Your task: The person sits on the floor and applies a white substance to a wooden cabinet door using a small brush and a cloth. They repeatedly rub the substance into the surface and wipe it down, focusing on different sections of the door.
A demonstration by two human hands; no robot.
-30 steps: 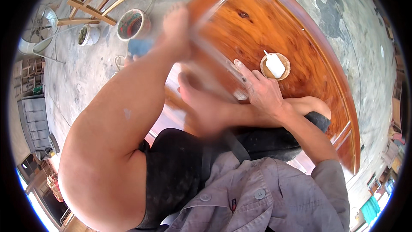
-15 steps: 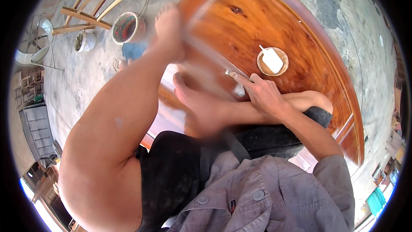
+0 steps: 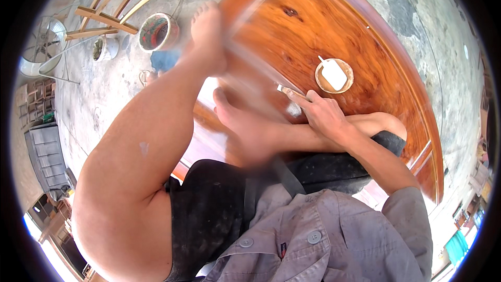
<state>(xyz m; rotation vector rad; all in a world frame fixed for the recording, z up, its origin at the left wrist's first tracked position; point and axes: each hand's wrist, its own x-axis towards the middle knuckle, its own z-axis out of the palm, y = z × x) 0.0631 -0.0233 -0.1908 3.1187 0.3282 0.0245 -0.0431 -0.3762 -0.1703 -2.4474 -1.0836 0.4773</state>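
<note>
My right hand point(image 3: 324, 114) is closed around a slim, short tool point(image 3: 282, 89) with a pale tip; its exact kind is too small to make out. The tip is over the moulding of a glossy reddish-brown wooden panel point(image 3: 292, 36). Just beyond the hand, a round shallow bowl point(image 3: 318, 81) rests on the panel, with a white plastic scraper point(image 3: 334, 74) lying across it. A whitish patch point(image 3: 294, 109) shows on the wood beside my fingers. My left hand does not show.
My bare legs point(image 3: 141, 109) fold across the panel. On the concrete floor at the left are a stained bucket point(image 3: 158, 32), a smaller white pot point(image 3: 107, 49), a wooden frame point(image 3: 107, 20), a blue cloth point(image 3: 166, 60) and a fan point(image 3: 49, 36).
The view has shifted slightly. My right hand stays nearly in the same spot, still gripping the small tool; the bowl and scraper keep their place on the panel.
</note>
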